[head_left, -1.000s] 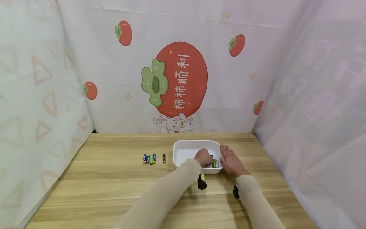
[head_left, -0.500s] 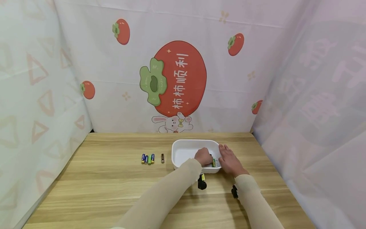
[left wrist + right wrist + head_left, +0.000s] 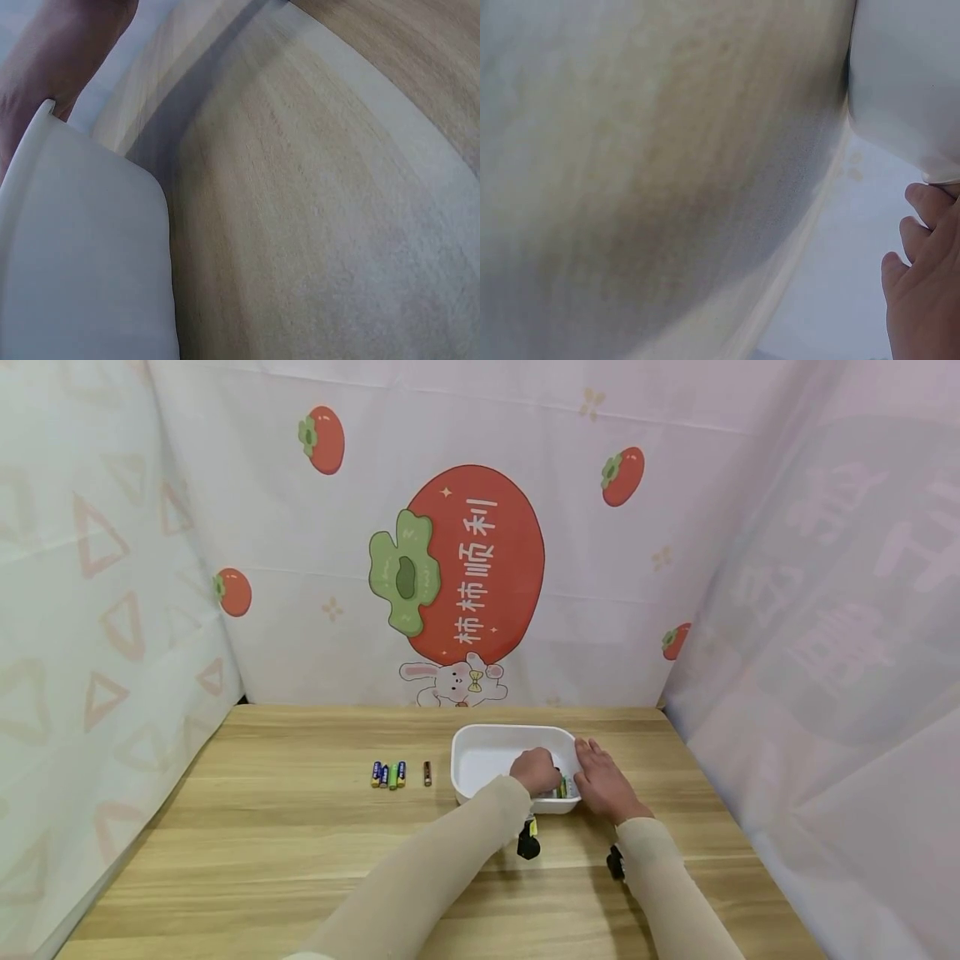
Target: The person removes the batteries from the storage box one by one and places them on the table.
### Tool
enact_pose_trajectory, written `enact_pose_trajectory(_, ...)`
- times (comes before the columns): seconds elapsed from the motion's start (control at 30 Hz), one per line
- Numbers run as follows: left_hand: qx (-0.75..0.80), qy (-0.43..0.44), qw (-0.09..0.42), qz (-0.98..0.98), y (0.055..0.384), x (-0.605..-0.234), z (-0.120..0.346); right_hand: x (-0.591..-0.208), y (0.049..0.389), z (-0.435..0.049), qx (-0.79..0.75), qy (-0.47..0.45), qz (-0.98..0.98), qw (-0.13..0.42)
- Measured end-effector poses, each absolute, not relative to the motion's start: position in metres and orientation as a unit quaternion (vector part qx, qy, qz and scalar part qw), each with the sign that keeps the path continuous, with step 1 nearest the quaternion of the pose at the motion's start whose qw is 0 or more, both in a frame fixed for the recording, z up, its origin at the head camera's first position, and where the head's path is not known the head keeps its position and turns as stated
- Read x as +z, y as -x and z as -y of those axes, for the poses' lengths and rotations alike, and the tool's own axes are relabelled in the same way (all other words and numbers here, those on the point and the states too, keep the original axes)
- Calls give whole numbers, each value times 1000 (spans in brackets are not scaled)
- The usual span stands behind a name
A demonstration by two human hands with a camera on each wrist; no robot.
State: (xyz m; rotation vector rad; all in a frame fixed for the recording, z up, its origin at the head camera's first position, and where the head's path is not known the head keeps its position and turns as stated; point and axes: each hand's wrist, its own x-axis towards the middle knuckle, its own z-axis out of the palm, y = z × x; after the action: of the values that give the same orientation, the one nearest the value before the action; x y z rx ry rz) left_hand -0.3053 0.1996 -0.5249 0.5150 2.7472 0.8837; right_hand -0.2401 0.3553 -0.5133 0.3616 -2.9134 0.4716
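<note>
Two hands at the white box

From here I see the box (image 3: 558, 807) near the desk's (image 3: 262, 843) far edge, right of its middle. The left hand (image 3: 535, 772) reaches inside, fingers curled; I can't tell what they hold. Batteries (image 3: 564, 788) lie beside it, in the box's near right corner. The right hand's fairly straight fingers (image 3: 588, 755) rest against the box's right edge. Left of the box lie a brown battery (image 3: 427, 773) and a row of four batteries (image 3: 393, 777).

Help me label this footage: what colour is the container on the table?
The container is plain white, which shows best in the head view.
</note>
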Motion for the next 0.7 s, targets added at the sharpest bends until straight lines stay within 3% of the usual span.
enact_pose_trajectory(0.37, 261, -203, 104, -938, 304, -520, -199, -512, 241, -355, 161, -117, 977, 77)
enact_pose_trajectory(0.7, 323, -183, 96, -924, 303, -523, -195, -515, 240, -354, 158, -116, 977, 82)
